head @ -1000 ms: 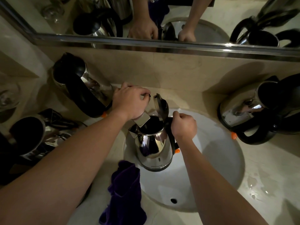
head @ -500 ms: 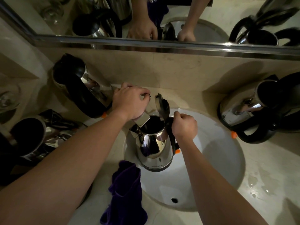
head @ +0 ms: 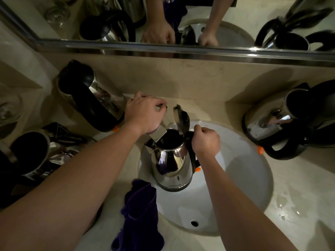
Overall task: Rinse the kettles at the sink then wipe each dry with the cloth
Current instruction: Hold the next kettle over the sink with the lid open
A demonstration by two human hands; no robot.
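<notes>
The kettle (head: 172,160) is held by its handle in the right grip (head: 205,141), mouth under the tap (head: 157,133) at 11 o'clock; the left grip (head: 145,115) is curled on the tap lever

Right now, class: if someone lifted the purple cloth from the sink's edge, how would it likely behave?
The purple cloth is probably floppy, since it lies crumpled and draped over the sink rim. Likely light for its size. Its soft folds suggest it would sag rather than roll.
</notes>
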